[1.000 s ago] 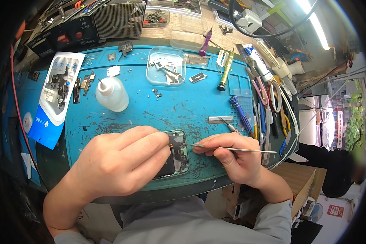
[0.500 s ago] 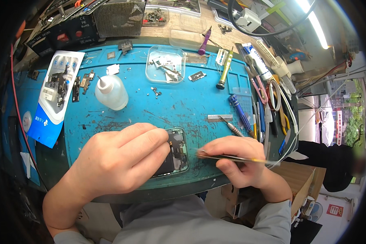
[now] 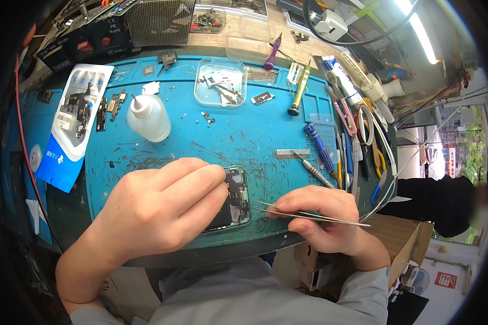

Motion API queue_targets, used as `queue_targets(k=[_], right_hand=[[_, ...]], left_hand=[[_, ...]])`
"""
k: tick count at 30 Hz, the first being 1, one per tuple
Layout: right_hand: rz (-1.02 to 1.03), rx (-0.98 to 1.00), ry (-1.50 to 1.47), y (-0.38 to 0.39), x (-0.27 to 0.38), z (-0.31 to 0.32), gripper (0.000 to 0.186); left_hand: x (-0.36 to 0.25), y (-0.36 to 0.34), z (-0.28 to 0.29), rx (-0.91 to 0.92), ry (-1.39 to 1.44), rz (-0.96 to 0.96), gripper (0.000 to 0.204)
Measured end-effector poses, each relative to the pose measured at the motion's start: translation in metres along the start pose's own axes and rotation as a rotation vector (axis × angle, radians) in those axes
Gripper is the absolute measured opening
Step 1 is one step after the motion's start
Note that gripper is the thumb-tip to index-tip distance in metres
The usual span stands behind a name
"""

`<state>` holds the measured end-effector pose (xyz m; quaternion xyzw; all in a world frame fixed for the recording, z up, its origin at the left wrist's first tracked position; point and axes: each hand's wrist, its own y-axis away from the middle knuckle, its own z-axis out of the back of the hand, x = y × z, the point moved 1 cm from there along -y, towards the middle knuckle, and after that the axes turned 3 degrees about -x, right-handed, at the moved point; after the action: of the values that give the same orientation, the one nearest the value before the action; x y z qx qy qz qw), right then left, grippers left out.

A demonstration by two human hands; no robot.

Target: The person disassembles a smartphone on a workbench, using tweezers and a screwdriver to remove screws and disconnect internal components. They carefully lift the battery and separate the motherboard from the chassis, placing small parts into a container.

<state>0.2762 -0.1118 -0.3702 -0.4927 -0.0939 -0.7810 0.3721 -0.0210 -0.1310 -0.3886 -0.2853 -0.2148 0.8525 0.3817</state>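
An opened phone [image 3: 237,201] with its inner parts bare lies on the blue mat near the front edge. My left hand [image 3: 168,208] covers most of it, fingers bent and pressed together over its left side; whatever they pinch is hidden behind the knuckles. My right hand [image 3: 325,216], just right of the phone, grips thin metal tweezers [image 3: 314,217] between thumb and fingers. The tweezers lie nearly level, their slightly parted tips pointing left at the phone's right edge, a small gap short of it.
Beyond my hands stand a white dispenser bottle [image 3: 149,122] and a clear tray [image 3: 220,81] of small parts. Loose screws [image 3: 207,118] lie between them. A blue-and-white part package [image 3: 76,130] is at left; screwdrivers [image 3: 321,146] and other tools crowd the right. A person [image 3: 436,206] is at far right.
The tweezers, blurred before, now show sharply, with their tips farther left, closer to the phone. My left hand keeps its place over the phone.
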Motion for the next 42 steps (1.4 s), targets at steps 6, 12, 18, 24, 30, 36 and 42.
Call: queue_targets(k=[6,12,18,24,30,36,42], right_hand=[[-0.022,0.066,-0.028,0.004,0.000,0.000,0.025],[0.097,0.053,0.046,0.007,-0.001,-0.004,0.025],[0.235,-0.018,0.231,0.008,0.006,-0.011,0.027],[0.341,-0.235,0.488,0.017,0.005,-0.016,0.037],[0.239,-0.345,0.504,0.035,0.004,-0.013,0.043],[0.263,-0.433,0.492,0.051,0.009,-0.012,0.041],[0.326,-0.508,0.449,0.055,0.018,-0.012,0.041]], left_hand=[[-0.001,-0.001,0.002,0.015,0.019,0.016,0.031],[0.001,-0.001,0.004,0.044,0.047,0.015,0.030],[-0.001,-0.001,0.004,0.055,0.017,0.026,0.027],[0.006,-0.001,0.007,0.027,0.066,0.058,0.036],[-0.037,-0.003,0.028,0.213,0.116,0.407,0.089],[-0.047,-0.016,0.034,0.456,-0.099,0.389,0.105],[-0.056,-0.017,0.012,0.434,-0.488,0.499,0.106]])
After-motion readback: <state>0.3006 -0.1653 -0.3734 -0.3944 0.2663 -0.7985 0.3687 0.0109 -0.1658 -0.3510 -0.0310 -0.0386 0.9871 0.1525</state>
